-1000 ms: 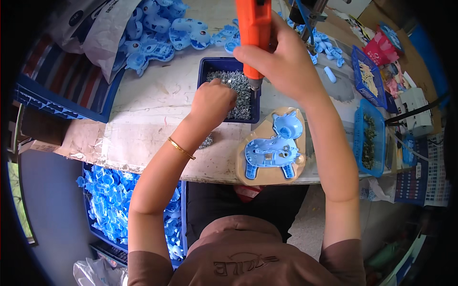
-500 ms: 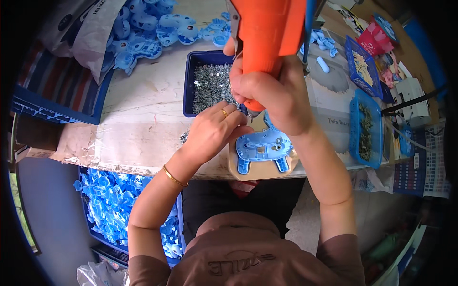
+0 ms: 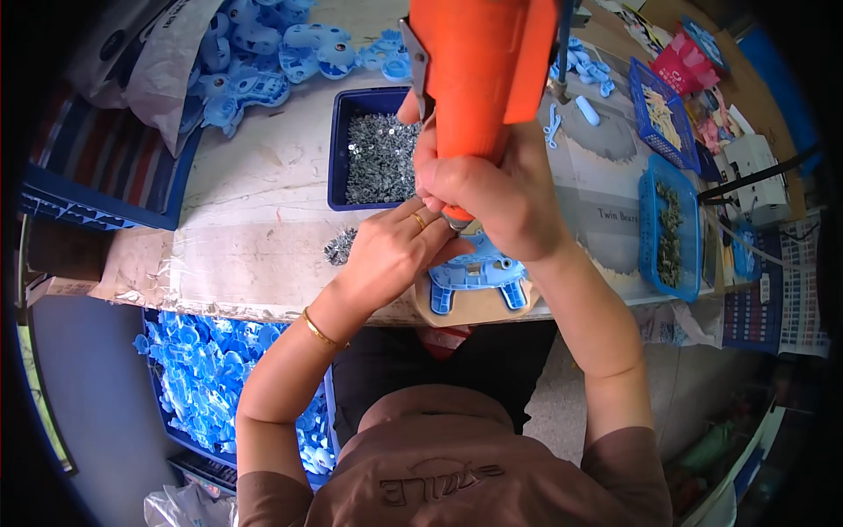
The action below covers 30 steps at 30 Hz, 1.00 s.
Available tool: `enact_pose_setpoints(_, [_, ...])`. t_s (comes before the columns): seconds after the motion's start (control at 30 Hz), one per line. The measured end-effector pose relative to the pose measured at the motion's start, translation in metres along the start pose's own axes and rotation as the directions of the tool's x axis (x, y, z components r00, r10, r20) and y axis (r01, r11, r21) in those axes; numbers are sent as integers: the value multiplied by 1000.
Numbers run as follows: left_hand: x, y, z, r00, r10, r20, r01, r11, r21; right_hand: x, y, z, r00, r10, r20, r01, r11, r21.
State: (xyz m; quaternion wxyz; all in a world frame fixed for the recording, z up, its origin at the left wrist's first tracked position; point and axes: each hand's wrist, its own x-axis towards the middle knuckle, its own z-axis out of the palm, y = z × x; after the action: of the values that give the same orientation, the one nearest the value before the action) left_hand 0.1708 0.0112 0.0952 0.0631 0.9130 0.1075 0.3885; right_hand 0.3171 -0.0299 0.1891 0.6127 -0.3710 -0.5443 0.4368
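Leaning in at the bottom of the frame, a person in a brown short-sleeved T-shirt has both forearms reaching up to the middle. Near the table's front edge, at centre, a flat tan board carries a light blue, animal-shaped plastic half shell, its two legs pointing toward the person and its upper part hidden beneath the hands. The left hand, with a gold ring and a gold bangle at the wrist, reaches over the shell's upper left; its fingertips are drawn close together beside the tool's metal tip, and I cannot tell whether they pinch anything. The right hand is wrapped around the lower body of a bright orange power screwdriver, held nose-down over the shell.

Left of the left hand lies a small loose pile of grey metal screws. Just beyond, a dark blue rectangular plastic tray holds many more. At right of the frame stands a light blue plastic tray of small dark pieces; farther up, a blue lattice basket holds pale strips. Light blue plastic animal figures crowd the upper left, beside a grey plastic bag.
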Motion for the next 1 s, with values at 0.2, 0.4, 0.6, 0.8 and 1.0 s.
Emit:
enact_pose_setpoints(0.2, [-3, 15, -7, 991, -93, 95, 91, 995, 29, -5, 2, -1, 1000, 13, -22, -13, 1000, 16])
enact_pose_setpoints(0.4, [-13, 17, -8, 973, -210, 95, 198, 973, 118, -15, 12, 3, 999, -33, 17, 34, 997, -66])
enact_pose_setpoints(0.6, [-17, 22, -7, 957, -234, 171, 221, 971, 95, -24, 30, 3, 996, 56, -69, -57, 998, -15])
enact_pose_setpoints(0.8, [-22, 24, -3, 937, -279, 212, 265, 960, 95, -28, 39, 2, 992, 79, -96, -83, 996, -32])
enact_pose_setpoints(1.0, [-21, 26, 0, 933, -297, 205, 280, 954, 107, -37, 57, 0, 991, -127, -50, 120, 985, -127])
